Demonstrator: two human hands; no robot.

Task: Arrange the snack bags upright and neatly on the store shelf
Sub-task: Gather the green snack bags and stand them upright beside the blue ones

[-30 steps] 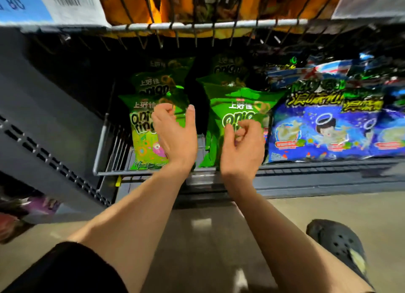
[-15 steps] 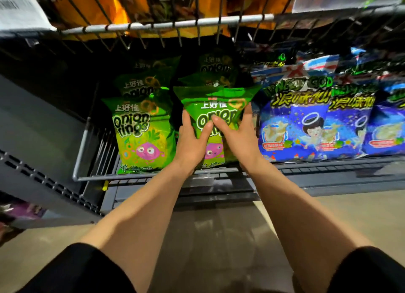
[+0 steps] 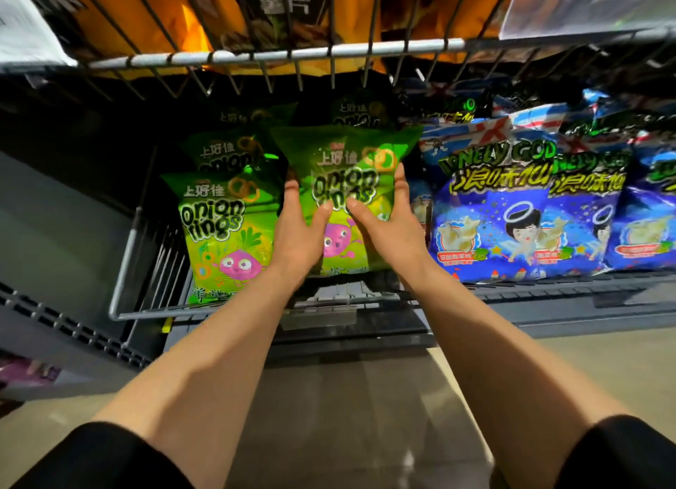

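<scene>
Your left hand (image 3: pixel 296 232) and right hand (image 3: pixel 387 228) clasp one green snack bag (image 3: pixel 345 181) from either side, thumbs laid across its front and the other fingers wrapped behind its edges, out of sight. The bag stands upright at the near edge of the wire shelf (image 3: pixel 146 311), its face printed "Onion rings" under Chinese characters, with a pink cartoon onion partly covered by your thumbs. Just to its left stands a second green bag (image 3: pixel 223 228) with the same "Onion rings" print, its bottom line of text cut off by the shelf's front rail. Farther back, more green bags (image 3: pixel 226 151) sit in shadow; only parts of their lettering can be read. To the right, blue bags (image 3: pixel 501 214) read "LONELY GOD" above yellow Chinese characters, with a haloed cartoon figure; those at the far right are cut off by the frame edge. Above, orange bags (image 3: pixel 146 20) rest on an upper wire rack (image 3: pixel 278 51); one dark label reads "BEEF FLAVOR", its top cropped. A white price tag (image 3: pixel 25 31) at the upper left is too blurred to read.
</scene>
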